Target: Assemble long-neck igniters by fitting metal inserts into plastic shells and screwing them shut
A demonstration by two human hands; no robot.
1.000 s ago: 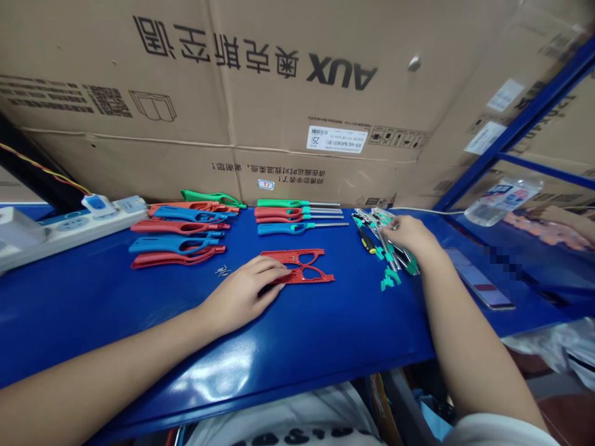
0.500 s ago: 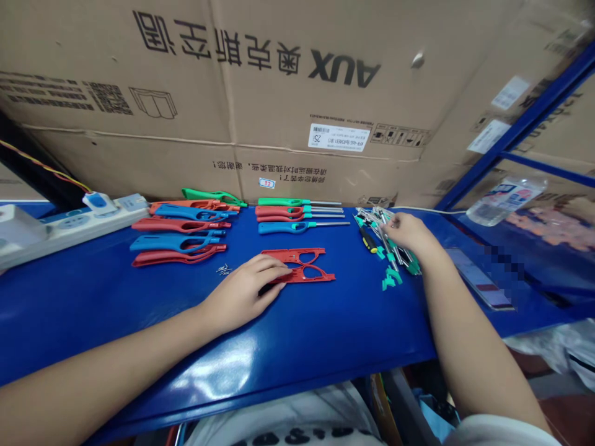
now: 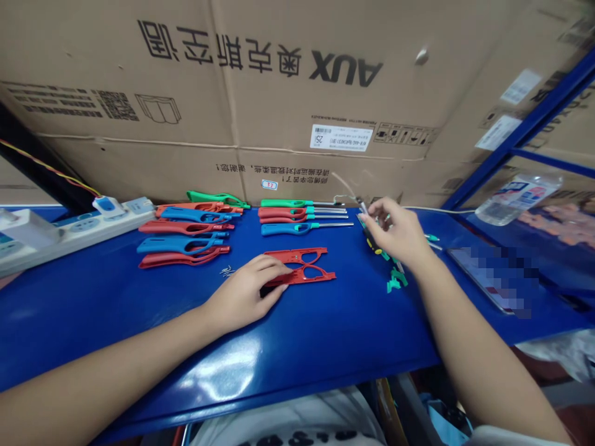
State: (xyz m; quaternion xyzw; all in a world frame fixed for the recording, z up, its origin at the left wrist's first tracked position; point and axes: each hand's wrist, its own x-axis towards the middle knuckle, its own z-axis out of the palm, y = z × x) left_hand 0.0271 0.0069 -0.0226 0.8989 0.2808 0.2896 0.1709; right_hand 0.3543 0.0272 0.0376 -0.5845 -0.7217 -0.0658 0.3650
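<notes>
My left hand is closed on the near half of a red lighter shell, thumb on its near edge. The far half of the red shell lies right behind, its inside facing up. My right hand pinches a thin metal lighter tube with wires trailing from its end, raised above the parts on the right. Under and beside that hand are small green plastic pieces and a black-and-yellow screwdriver, partly covered. Several small screws lie left of my left hand.
Several assembled lighters with metal tubes lie behind the red shell. Coloured lighter handles are stacked at the left, near a white power strip. A phone lies at the right; a plastic bottle is behind it.
My right hand has lifted a metal tube with wires out of the pile and moved slightly left. My left hand stays on the red shell. The view has shifted slightly.
</notes>
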